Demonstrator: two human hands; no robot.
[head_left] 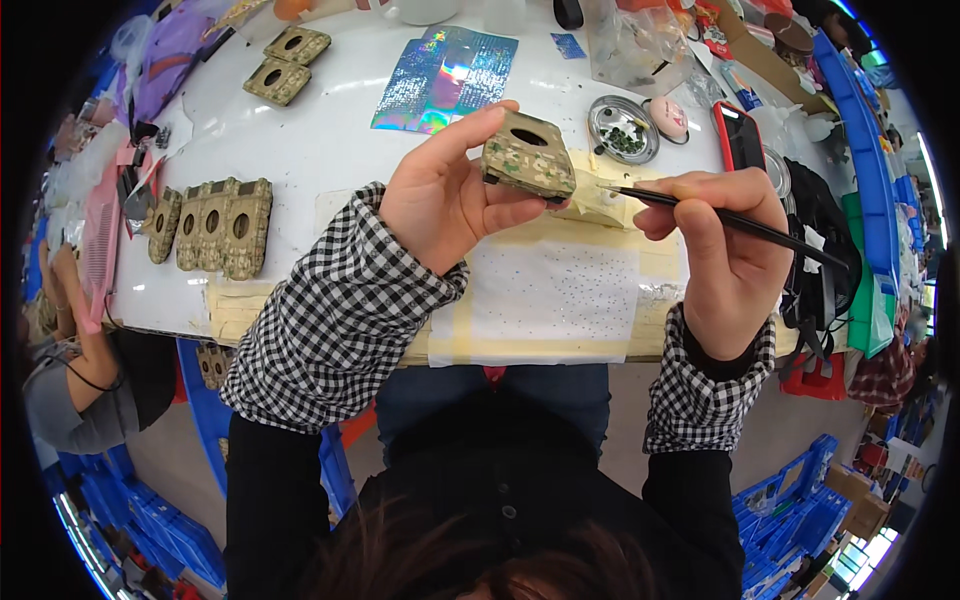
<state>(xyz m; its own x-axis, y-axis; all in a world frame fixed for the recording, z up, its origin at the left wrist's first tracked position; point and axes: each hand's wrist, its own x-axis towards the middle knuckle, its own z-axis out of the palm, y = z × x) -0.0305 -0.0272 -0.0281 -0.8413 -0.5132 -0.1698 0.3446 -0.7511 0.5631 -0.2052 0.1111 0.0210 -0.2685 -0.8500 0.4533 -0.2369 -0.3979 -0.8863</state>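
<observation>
My left hand (448, 190) holds up a small rectangular box (529, 155) with a mottled green and tan decorated surface and an oval opening on top. My right hand (722, 232) grips a thin black brush-like stick (730, 218) whose tip points at the box's right edge. Both hands hover above a white sheet (555, 290) dotted with tiny specks, taped down with tan masking tape on the white table (330, 160).
Several matching decorated boxes (218, 225) line the table's left, two more (287, 62) at the back. A holographic sheet (445, 68), a round metal dish with green bits (622, 130), a red phone (738, 135) and plastic bags lie behind. Another person (75, 370) sits at left.
</observation>
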